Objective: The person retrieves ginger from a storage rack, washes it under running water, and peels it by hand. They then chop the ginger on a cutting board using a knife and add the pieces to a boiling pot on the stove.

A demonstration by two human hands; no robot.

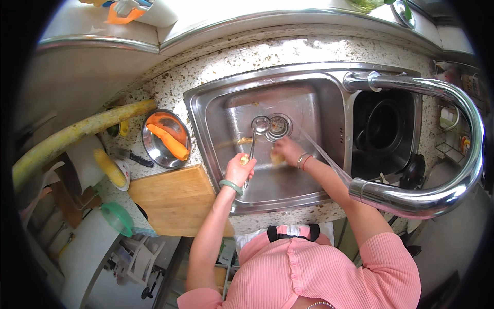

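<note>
Over the steel sink (314, 190), my left hand (238, 172) is closed around the handle of a metal ladle (261, 124). The ladle's round bowl lies by the drain strainer (280, 126). A small pale yellow piece (244, 159) shows at the left fingers. Right of the handle, my right hand (289, 150) is low in the basin and smeared by motion. Its fingers are closed on a blurred tan thing (278, 156) whose kind I cannot make out. Water (321, 151) streams from the chrome tap (442, 201) past the right hand. Yellowish scraps (244, 140) lie on the sink floor.
Left of the sink stand a steel bowl (154, 149) with peeled carrots (168, 141), a wooden cutting board (172, 201), a knife (140, 159) and corn (109, 169). A long yellow-green pole-like thing (82, 126) crosses the left. A black basin (383, 129) fills the right sink.
</note>
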